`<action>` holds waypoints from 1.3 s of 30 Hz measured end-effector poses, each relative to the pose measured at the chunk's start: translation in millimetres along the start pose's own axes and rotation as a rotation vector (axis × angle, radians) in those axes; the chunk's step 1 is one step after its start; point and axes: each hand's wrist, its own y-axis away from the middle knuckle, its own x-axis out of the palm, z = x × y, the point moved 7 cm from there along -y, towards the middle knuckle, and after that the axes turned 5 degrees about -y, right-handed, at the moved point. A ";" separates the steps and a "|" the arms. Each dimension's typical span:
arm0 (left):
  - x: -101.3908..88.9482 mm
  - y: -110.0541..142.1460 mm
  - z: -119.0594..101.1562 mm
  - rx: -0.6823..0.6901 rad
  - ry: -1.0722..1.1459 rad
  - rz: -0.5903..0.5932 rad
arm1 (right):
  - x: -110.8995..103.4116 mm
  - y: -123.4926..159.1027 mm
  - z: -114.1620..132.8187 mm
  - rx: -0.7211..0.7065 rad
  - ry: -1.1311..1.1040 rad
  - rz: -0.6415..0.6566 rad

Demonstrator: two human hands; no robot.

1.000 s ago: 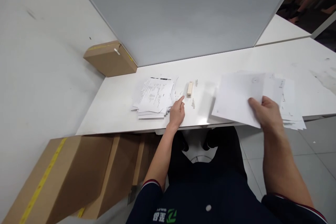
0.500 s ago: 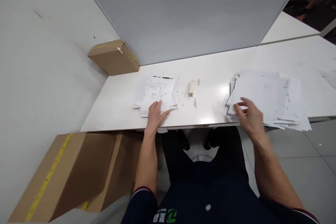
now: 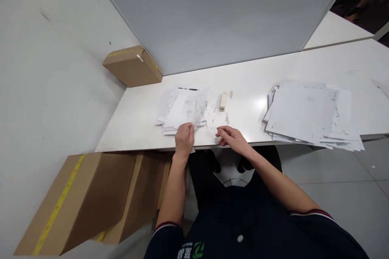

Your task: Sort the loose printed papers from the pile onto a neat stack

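Note:
My left hand is closed at the near edge of the left pile of printed papers. Pinched between its thumb and fingers is the corner of a sheet of paper, whose right side curls up off the pile. To the right, my right hand hovers over the front of the desk with loosely bent fingers apart and nothing in them. A cream stapler-like block lies beyond it, between the two piles. The right pile of papers is untouched, its sheets unevenly stacked.
A cardboard box stands on the white desk at the back left. Larger taped cartons stand below the desk on the left. A grey panel rises along the desk's back edge.
My right hand has moved left from the right pile to the middle of the desk. My left hand has closed on a sheet and lifted its right side.

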 end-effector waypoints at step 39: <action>8.6 22.6 -84.7 0.176 0.240 0.267 | -40.3 21.7 -42.3 0.319 -0.372 -0.102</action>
